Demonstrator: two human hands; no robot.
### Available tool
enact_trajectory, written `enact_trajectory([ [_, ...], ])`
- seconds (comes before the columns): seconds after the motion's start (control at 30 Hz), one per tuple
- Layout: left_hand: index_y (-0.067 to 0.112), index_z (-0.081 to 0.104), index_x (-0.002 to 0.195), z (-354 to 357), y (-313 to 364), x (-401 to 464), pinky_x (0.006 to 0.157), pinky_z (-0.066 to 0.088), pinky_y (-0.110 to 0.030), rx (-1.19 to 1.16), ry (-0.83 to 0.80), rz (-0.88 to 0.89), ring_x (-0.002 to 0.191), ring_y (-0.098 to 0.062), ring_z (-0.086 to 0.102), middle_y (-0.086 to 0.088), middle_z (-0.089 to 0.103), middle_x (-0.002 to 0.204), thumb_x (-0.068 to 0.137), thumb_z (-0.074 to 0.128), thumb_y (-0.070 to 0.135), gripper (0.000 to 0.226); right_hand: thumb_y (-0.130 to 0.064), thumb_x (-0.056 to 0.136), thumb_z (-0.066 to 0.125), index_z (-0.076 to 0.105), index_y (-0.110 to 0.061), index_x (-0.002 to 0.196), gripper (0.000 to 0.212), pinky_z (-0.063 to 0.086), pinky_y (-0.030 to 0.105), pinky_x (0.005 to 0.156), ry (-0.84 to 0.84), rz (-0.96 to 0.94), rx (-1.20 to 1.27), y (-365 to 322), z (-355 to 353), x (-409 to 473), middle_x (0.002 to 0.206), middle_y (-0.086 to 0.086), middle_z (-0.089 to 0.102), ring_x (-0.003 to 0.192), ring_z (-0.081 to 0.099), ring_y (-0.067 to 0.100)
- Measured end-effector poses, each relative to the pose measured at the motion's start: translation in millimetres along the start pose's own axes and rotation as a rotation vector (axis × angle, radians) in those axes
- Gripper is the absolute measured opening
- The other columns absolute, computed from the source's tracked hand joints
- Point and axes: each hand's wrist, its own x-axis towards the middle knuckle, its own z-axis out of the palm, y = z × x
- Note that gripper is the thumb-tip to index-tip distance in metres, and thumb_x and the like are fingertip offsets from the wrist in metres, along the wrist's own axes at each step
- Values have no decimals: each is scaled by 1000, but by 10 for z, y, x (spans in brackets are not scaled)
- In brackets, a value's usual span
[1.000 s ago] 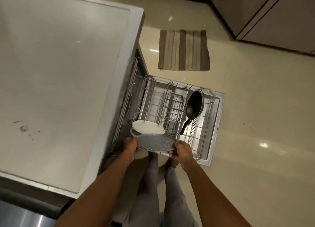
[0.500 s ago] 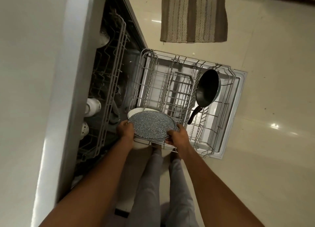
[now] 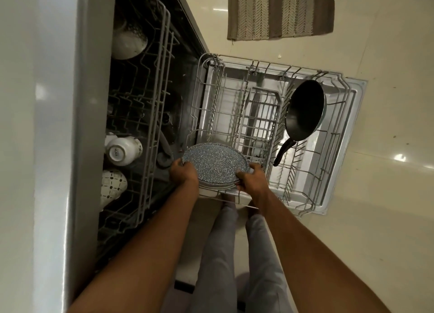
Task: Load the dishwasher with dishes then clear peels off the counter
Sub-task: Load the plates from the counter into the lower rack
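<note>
Head view: a speckled grey plate (image 3: pixel 215 163) is held over the near left corner of the pulled-out lower rack (image 3: pixel 312 186), with paler plates stacked just beneath it. It is gripped at opposite rims, the left hand (image 3: pixel 183 173) at its left edge and the right hand (image 3: pixel 250 180) at its right edge, the fingers of both curled round the rim. The plate is judged to be stiff, fairly heavy for its size, breakable, and probably slick if wet, so the rim is the proper place for a hold, and two hands are well used. Whether the plates below are also carried or already rest in the rack cannot be told. Both forearms are stretched forward and downward, nearly parallel, with the wrists bent slightly inward towards the plate. A black frying pan (image 3: pixel 304 110) is propped on edge at the far right of the rack. Cups (image 3: pixel 123 150) are seen in the upper rack (image 3: pixel 150 129).
</note>
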Motion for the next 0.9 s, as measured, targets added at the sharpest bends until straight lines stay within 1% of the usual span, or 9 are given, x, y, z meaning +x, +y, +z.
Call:
enact_trajectory([
  [0.1,1,68,125,18,-3,-5,85,50,-33,5,4,10,111,-34,65,-18,69,121,94,49,-3,37,-1,97,65,36,-7,151,62,58,28,52,-13,-15,-5,-49,-30,34,105,22,68,64,64,19],
  [0.2,2,69,123,21,6,-30,77,45,-26,20,-11,16,99,-28,66,-17,71,117,93,52,-1,34,-1,98,64,38,-6,149,58,57,27,48,-11,-21,0,-71,-35,63,99,21,67,58,61,19],
  [0.3,2,71,117,46,31,-32,73,44,-26,1,-37,4,86,-21,60,-13,72,108,93,54,-1,30,-2,98,63,42,-1,145,51,55,26,45,-8,-9,16,-83,-35,89,93,19,67,54,60,17],
  [0.37,3,73,111,102,25,-4,61,50,-29,-40,-61,-33,70,-22,61,-12,72,98,92,54,-4,28,0,99,63,35,-1,151,59,55,24,46,-6,7,46,-97,-25,90,84,16,66,52,60,14],
  [0.43,1,73,107,134,28,22,44,51,-23,-69,-71,-83,54,-19,58,-15,69,85,92,53,-8,27,3,98,62,27,-1,155,67,54,22,45,-13,17,76,-115,-2,91,79,15,64,50,60,12],
  [0.5,-2,71,111,146,26,51,36,47,-17,-92,-89,-100,50,-19,56,-19,66,83,93,52,-10,27,6,97,62,28,0,153,66,55,21,47,-20,24,97,-132,30,105,83,17,65,57,63,15],
  [0.6,-3,70,114,131,47,48,37,48,-15,-126,-98,-111,52,-18,57,-22,68,88,93,53,-10,28,8,95,63,28,0,152,67,57,22,50,-9,36,122,-171,74,163,92,19,64,64,64,18],
  [0.8,-1,71,115,142,30,78,39,47,-14,-150,-84,-105,52,-17,59,-22,72,94,94,53,-8,30,10,97,59,28,0,148,60,57,24,49,-22,52,85,-177,130,230,88,19,62,58,62,17],
  [0.9,-1,71,114,135,20,40,40,48,-14,-164,-85,-97,57,-20,61,-24,72,97,93,52,-11,30,12,96,59,31,0,145,57,60,25,51,-22,61,120,-166,133,223,88,18,62,63,63,19],
])
